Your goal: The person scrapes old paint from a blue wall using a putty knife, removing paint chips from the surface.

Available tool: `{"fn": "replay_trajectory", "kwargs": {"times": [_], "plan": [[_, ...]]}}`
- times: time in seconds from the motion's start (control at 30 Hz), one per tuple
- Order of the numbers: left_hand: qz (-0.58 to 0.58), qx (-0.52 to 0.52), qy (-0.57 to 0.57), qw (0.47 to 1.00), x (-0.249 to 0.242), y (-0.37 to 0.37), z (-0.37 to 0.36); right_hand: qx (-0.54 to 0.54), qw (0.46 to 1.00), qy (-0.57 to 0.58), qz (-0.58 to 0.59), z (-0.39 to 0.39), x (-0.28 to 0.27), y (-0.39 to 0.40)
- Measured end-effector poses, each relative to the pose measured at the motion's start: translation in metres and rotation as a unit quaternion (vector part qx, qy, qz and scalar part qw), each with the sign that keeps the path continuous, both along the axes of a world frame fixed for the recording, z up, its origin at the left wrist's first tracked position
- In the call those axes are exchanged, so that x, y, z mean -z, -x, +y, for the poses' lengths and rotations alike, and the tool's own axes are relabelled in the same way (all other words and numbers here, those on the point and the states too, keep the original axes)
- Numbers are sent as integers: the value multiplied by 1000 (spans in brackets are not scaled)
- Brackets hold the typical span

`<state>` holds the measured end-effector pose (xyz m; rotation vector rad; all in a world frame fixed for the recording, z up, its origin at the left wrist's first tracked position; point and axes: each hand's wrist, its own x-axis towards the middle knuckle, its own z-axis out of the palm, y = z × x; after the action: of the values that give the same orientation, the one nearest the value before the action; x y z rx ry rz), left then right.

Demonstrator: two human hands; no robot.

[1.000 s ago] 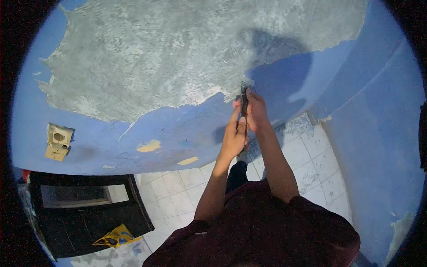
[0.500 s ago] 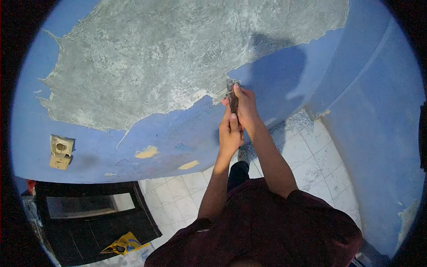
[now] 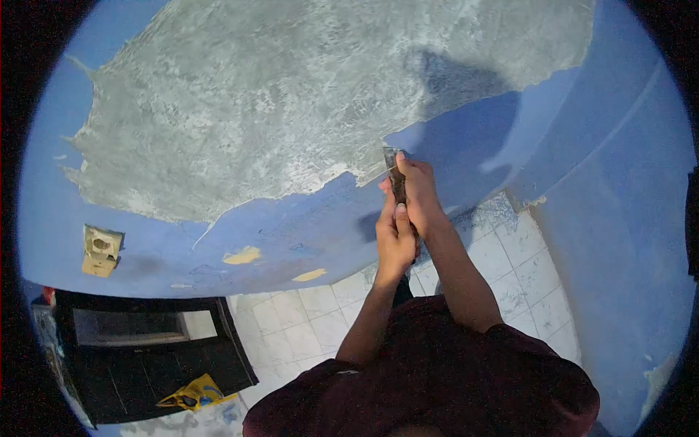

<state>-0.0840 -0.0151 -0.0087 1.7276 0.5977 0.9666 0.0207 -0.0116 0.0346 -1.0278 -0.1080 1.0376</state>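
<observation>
Both my hands are closed around a scraper (image 3: 396, 178) with a dark, worn blade. Its tip rests at the torn edge between the bare grey plaster (image 3: 277, 116) and the blue paint (image 3: 466, 116) on the wall. My right hand (image 3: 422, 193) wraps the tool higher up, its thumb lying along the blade near the tip. Below it, my left hand (image 3: 395, 244) grips the lower part, which is mostly hidden by my fingers. A dark shadow falls across the wall to the right of the hands.
A beige socket box (image 3: 101, 250) sits on the wall at left. Below it stands dark furniture (image 3: 145, 379) with a yellow bag (image 3: 198, 393) on or beside it. White floor tiles (image 3: 291, 331) with paint flakes lie below, and another blue wall (image 3: 611, 218) rises at right.
My view has shifted, so the hands and scraper appear lower and further right, along with the nearby plaster edge. The grip is unchanged, and the tip stays by the same notch.
</observation>
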Motion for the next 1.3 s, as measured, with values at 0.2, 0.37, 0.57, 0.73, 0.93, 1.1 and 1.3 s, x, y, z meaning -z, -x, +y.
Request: {"fn": "replay_trajectory", "kwargs": {"times": [0.2, 0.37, 0.57, 0.73, 0.93, 1.1, 1.3], "plan": [[106, 60, 191, 974, -68, 24, -5, 81, 994, -43, 61, 12, 5, 17], [48, 52, 129, 989, -20, 15, 5, 70, 997, -4, -14, 12, 4, 11], [107, 67, 122, 984, -46, 23, 5, 77, 990, -87, 86, 11, 4, 15], [86, 20, 105, 991, -32, 14, 9, 83, 994, -65, -17, 16, 16, 11], [159, 25, -54, 985, -35, 26, 22, 62, 987, -143, 50, 19, 25, 16], [154, 71, 67, 983, -65, 41, 20, 95, 977, -157, 106, 22, 24, 26], [69, 114, 249, 959, -67, 57, 16, 78, 986, -103, 101, 20, 4, 33]]}}
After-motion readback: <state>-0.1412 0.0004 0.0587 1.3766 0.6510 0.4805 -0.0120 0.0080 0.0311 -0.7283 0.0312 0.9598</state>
